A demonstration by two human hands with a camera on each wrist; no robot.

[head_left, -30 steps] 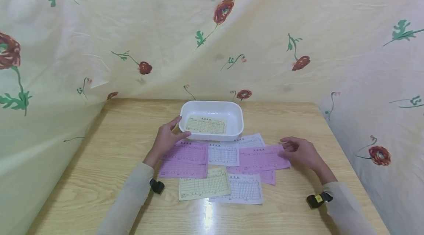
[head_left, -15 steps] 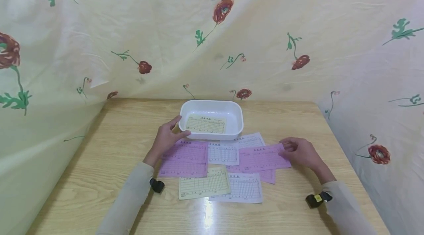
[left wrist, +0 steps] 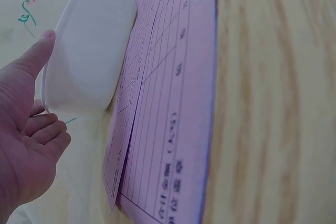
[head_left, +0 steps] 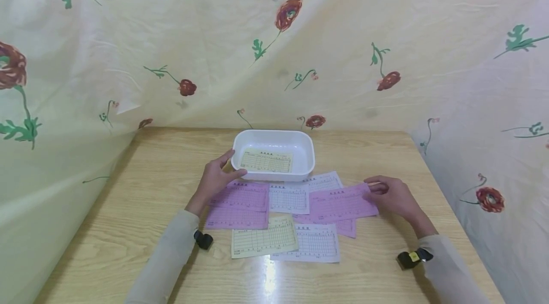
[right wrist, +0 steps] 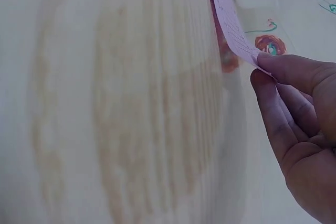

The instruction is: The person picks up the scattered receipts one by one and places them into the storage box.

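Note:
My right hand (head_left: 396, 197) pinches the right end of a pink printed slip (head_left: 340, 203) between thumb and fingertips. That end is lifted off the table and bends upward in the right wrist view, where the slip (right wrist: 229, 27) shows nearly edge-on. The left hand (head_left: 216, 177) holds the left corner of a white plastic tray (head_left: 306, 170), thumb at the front rim and fingers at the left side. A yellow slip (head_left: 266, 161) lies in the tray. Two overlapping pink slips (left wrist: 173, 87) lie below the left hand, beside the tray (left wrist: 94, 40).
In front of the tray are more slips: a white one (head_left: 289, 199) in the middle, a white one (head_left: 328, 181) behind the lifted slip, a yellow one (head_left: 261, 239) and a white one (head_left: 319, 244) nearer. Another pink slip (head_left: 347, 228) is partly covered. Flowered cloth (head_left: 214, 46) hangs around the table.
My right hand has risen slightly and shifted a little right, raising the pinched end of the pink slip. The left hand and the tray have stayed in place.

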